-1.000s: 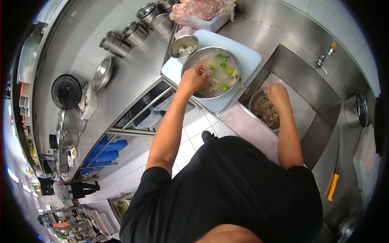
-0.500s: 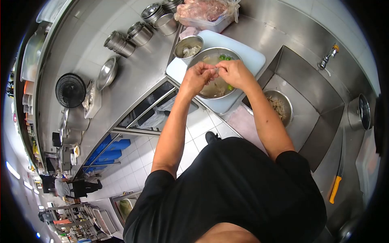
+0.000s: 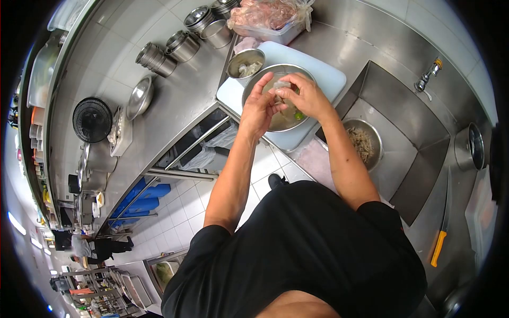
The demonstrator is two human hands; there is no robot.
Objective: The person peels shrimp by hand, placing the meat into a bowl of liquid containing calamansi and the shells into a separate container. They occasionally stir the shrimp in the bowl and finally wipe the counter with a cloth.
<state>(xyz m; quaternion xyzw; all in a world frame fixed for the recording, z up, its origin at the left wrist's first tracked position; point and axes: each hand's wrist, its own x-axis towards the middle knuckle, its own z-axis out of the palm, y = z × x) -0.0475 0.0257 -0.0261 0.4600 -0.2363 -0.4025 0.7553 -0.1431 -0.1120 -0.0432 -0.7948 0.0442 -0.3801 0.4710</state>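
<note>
Over a large steel bowl [image 3: 249, 100] of cloudy liquid, my right hand [image 3: 307, 98] pinches a small pale, translucent piece [image 3: 282, 85]. My left hand [image 3: 258, 108] is close beside it, its fingers apart and their tips near the piece. Green bits [image 3: 299, 115] float in the bowl, which rests on a white cutting board [image 3: 328, 79]. A smaller steel bowl [image 3: 245, 63] at its upper left contains whitish pieces. In the sink [image 3: 392, 119], another steel bowl [image 3: 377, 143] is filled with brownish-grey pieces.
A plastic tub of raw meat [image 3: 270, 18] stands behind the board. Stacked steel pots [image 3: 183, 46] line the left counter. The faucet [image 3: 427, 77] is at the upper right. A yellow-handled knife [image 3: 439, 248] lies right of the sink. Another person [image 3: 93, 248] stands far left.
My hands have moved slightly apart and the left fingers have spread. The pale piece now shows more clearly in my right fingers. The distant person has bent forward.
</note>
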